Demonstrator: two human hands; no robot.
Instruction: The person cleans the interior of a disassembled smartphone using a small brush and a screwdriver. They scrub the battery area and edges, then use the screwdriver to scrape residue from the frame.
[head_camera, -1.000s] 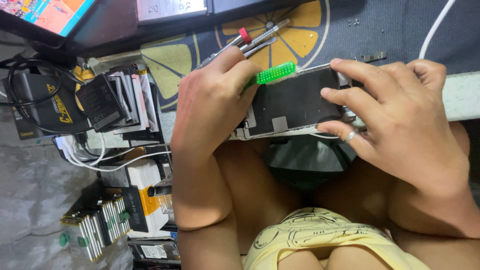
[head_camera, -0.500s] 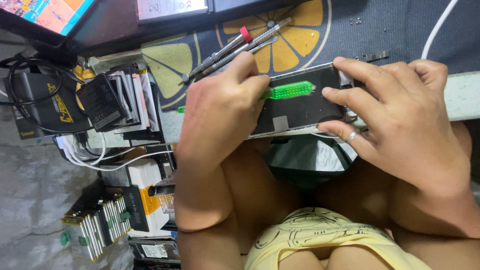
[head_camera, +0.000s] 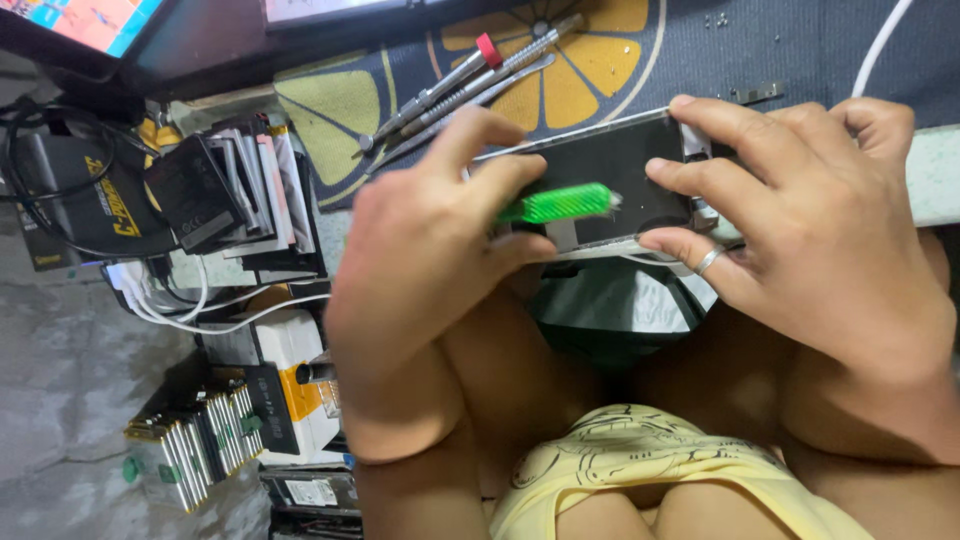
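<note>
A: What is in the middle?

B: A flat black phone (head_camera: 610, 170) with its back open. It lies at the near edge of a mat (head_camera: 800, 50) that has a picture of an orange slice on it.

A: Who holds it?

B: The right hand (head_camera: 800, 240) grips its right end. The thumb and fingers are clamped on the top and bottom edges. There is 1 ring on a finger.

A: And the other hand?

B: The left hand (head_camera: 430, 250) is closed around a tool with a green handle (head_camera: 555, 203). The green part lies across the phone. I cannot see the tip, so I cannot tell if it touches.

A: Are the hands together?

B: Close, but not touching. The phone is between them.

A: What else is on the mat?

B: A metal screwdriver with a red cap (head_camera: 430, 95) and thin metal tweezers (head_camera: 480, 95), just behind the left hand.

A: And further off?

B: To the left, a stack of flat black phone batteries (head_camera: 230, 195), white cables (head_camera: 180, 300), and more batteries (head_camera: 195, 440) on the grey floor. A white cable (head_camera: 880, 40) crosses the top right corner.
</note>
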